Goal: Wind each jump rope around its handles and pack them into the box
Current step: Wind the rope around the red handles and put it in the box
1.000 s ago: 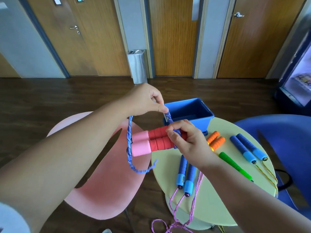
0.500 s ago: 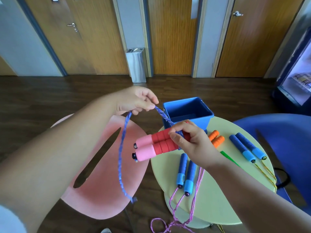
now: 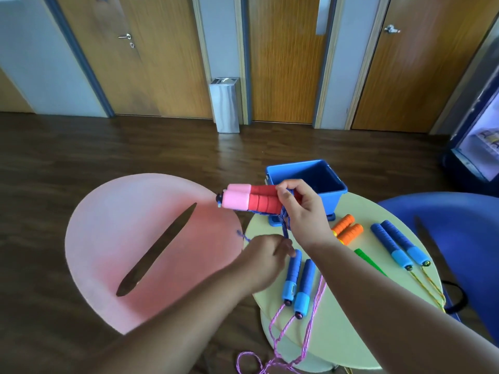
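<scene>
Ribbed foam handles, red with pink ends, side by side above round table, in front of glossy blue box. Right hand clamped around handles and braided blue rope. Left hand below, fingers closed, pinching rope end; blurred. Winding largely hidden by fingers.

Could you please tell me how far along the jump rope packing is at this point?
Done: nothing; the blue box looks empty. In hand: the right hand grips the pink-and-red handles while the left hand pulls their blue rope. Left: the blue handles with pink rope, orange handles, green handle, and blue handles with yellow rope.
</scene>
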A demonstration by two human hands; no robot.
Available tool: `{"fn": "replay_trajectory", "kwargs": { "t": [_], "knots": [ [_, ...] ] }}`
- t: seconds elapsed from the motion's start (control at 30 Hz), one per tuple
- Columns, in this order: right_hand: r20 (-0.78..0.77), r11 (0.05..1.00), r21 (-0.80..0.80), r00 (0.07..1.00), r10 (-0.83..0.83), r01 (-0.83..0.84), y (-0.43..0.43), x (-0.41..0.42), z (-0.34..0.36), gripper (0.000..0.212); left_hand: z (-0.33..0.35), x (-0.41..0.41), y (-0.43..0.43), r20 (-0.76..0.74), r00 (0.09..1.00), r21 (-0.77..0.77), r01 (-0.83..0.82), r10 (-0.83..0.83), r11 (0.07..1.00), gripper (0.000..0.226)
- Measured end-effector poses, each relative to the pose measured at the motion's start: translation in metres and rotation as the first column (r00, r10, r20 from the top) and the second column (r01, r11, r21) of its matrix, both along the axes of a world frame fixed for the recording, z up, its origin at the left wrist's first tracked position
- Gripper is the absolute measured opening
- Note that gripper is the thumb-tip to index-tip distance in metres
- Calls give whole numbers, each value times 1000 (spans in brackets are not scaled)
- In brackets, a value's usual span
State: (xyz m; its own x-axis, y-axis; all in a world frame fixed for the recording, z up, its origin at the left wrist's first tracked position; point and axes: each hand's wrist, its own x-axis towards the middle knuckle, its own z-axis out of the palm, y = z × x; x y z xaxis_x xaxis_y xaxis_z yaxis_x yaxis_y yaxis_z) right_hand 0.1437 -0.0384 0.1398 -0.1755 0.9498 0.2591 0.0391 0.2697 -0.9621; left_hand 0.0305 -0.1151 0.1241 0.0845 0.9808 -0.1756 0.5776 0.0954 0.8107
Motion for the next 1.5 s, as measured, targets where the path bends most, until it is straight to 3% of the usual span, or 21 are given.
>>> {"fn": "replay_trajectory", "kwargs": {
  "t": [0.13, 0.2, 0.27, 0.33, 0.43, 0.53, 0.6, 0.73, 0.9, 1.0, 1.17, 1.3, 1.37, 1.5],
  "knots": [
    [69, 999, 23, 997, -29, 27, 3, 4, -16, 16, 32, 8, -17, -159, 975, 119, 176, -157, 977, 43],
    [58, 1000, 18, 998, -7, 6, 2, 8, -21, 13, 52, -1, -12, -93, 988, 189, 141, -125, 972, 40],
    [67, 999, 40, 997, 22, -24, -2, 11, -23, 15, 70, -12, -2, 83, 996, 167, 16, -30, 986, 31],
    [90, 991, 129, 995, 30, -42, -8, 10, -24, 23, 89, -19, 6, 153, 988, 148, -39, 16, 988, 31],
    [98, 976, 215, 995, 23, -44, -16, 6, -17, 21, 109, -23, 18, 10, 998, 228, -70, 69, 971, 32],
    [-91, 993, 91, 993, 78, -70, -24, 5, -5, 22, 124, -26, 29, -93, 986, 257, -108, 136, 960, 35],
    [-152, 990, 92, 981, 120, -107, -28, 8, -1, 30, 131, -29, 36, -218, 966, 220, -91, 140, 971, 37],
    [-75, 985, 127, 989, 129, -119, -31, 8, -7, 36, 137, -32, 46, -384, 919, 143, -34, 87, 989, 40],
    [72, 979, 167, 991, 111, -121, -36, 11, -13, 27, 145, -37, 59, -503, 864, 30, 62, -39, 998, 39],
    [134, 976, 101, 975, 178, -192, -40, 13, -12, 25, 156, -37, 65, -602, 782, -72, 146, -159, 987, 37],
    [239, 966, 120, 951, 198, -231, -40, 13, -8, 25, 167, -38, 77, -660, 678, -220, 240, -325, 946, 35],
    [226, 956, 186, 957, 182, -226, -42, 12, -4, 31, 173, -43, 90, -562, 726, -267, 293, -395, 918, 26],
    [182, 951, 235, 970, 160, -201, -41, 17, 2, 31, 176, -55, 98, -533, 767, -234, 272, -357, 934, 18],
    [148, 953, 206, 969, 196, -224, -36, 25, 14, 25, 172, -75, 114, -518, 816, -147, 210, -256, 967, 27]
  ]
}}
